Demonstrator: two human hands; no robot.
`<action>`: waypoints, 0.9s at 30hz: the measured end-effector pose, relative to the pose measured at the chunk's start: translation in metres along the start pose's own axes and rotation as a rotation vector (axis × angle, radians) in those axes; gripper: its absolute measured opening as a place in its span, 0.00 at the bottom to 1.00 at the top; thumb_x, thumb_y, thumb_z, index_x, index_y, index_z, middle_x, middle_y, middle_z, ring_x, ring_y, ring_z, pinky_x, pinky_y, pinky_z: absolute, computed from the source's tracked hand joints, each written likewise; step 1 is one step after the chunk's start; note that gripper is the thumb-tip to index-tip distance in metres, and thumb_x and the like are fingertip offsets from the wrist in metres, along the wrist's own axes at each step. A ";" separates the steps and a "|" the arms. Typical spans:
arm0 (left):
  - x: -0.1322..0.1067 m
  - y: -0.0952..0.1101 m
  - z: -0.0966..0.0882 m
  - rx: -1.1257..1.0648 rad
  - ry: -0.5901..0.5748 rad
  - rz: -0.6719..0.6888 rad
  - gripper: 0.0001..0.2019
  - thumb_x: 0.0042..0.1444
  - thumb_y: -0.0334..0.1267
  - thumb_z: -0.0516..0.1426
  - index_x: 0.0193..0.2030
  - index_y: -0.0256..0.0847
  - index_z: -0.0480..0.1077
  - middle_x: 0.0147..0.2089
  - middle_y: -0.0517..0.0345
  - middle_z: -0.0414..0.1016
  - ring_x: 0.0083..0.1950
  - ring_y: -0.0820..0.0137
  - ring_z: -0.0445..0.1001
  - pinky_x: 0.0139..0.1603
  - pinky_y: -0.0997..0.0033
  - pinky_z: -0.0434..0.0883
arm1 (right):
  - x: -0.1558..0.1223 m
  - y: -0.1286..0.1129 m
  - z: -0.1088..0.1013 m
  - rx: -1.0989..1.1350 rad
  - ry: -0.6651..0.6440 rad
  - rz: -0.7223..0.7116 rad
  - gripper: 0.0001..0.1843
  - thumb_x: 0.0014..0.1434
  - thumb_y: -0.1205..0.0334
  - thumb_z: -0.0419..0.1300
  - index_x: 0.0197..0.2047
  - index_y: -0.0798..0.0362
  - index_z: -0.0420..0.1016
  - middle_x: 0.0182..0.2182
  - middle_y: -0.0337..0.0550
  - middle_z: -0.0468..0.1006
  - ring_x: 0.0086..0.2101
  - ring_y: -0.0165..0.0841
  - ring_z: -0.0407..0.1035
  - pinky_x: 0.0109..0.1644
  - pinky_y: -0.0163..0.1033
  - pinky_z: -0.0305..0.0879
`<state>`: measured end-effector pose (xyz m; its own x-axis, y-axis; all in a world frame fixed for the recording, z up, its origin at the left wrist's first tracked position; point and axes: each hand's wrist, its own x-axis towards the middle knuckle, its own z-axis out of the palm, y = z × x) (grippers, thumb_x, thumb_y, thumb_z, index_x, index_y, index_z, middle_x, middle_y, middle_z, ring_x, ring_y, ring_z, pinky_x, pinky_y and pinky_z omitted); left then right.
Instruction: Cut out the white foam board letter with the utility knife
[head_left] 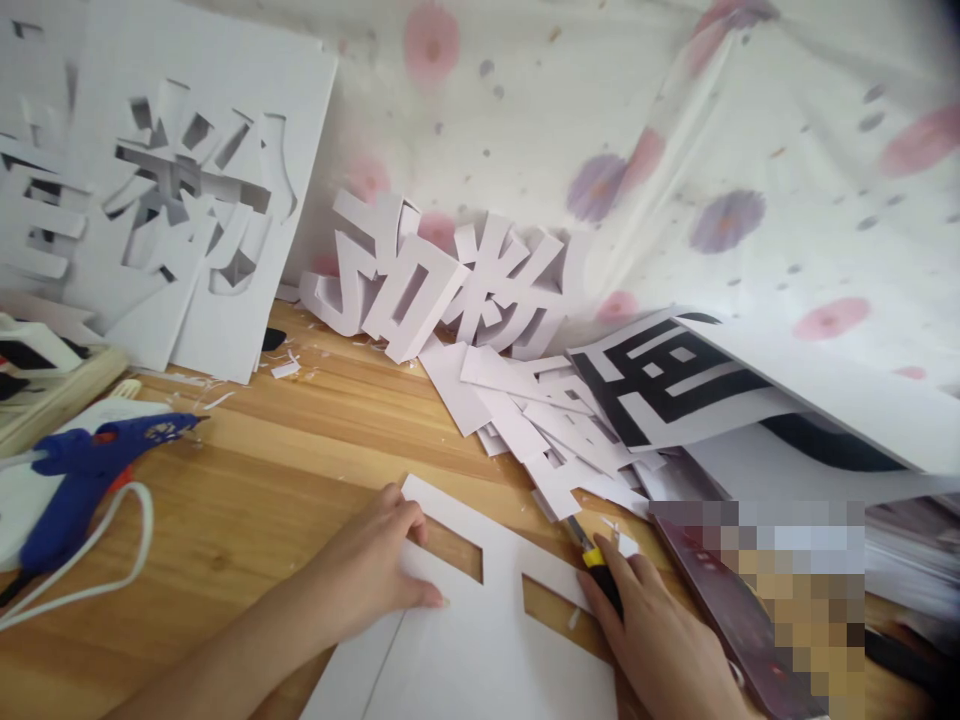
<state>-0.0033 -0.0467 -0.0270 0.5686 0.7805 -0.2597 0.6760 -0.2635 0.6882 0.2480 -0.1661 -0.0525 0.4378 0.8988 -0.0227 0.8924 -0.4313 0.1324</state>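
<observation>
A white foam board [480,650] with two rectangular cut-outs lies on the wooden floor [262,480] in front of me. My left hand [371,570] presses down on the board's left part, its fingers curled with the fingertips on the surface. My right hand [660,640] is closed round a yellow and black utility knife [596,565]. The blade points up and away, at the board's right edge beside the right cut-out.
Cut-out white foam characters [442,285] lean against a flowered cloth [675,150]. Off-cut scraps [525,410] lie in a heap behind the board. A blue glue gun [90,470] lies at left. Sheets with black printed characters [660,385] are at right. Cut-through boards [172,190] lean at top left.
</observation>
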 end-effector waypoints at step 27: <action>0.010 -0.005 -0.057 -0.932 0.538 -0.242 0.21 0.38 0.47 0.66 0.39 0.41 0.69 0.34 0.56 0.77 0.33 0.65 0.76 0.30 0.71 0.72 | 0.010 0.012 -0.002 0.310 0.358 -0.063 0.23 0.57 0.47 0.48 0.49 0.51 0.69 0.40 0.49 0.73 0.43 0.45 0.67 0.38 0.48 0.68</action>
<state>-0.0281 -0.0058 0.0051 0.0374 0.9584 -0.2831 -0.0050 0.2834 0.9590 0.2628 -0.1621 -0.0489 0.3648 0.8712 0.3285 0.9305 -0.3288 -0.1612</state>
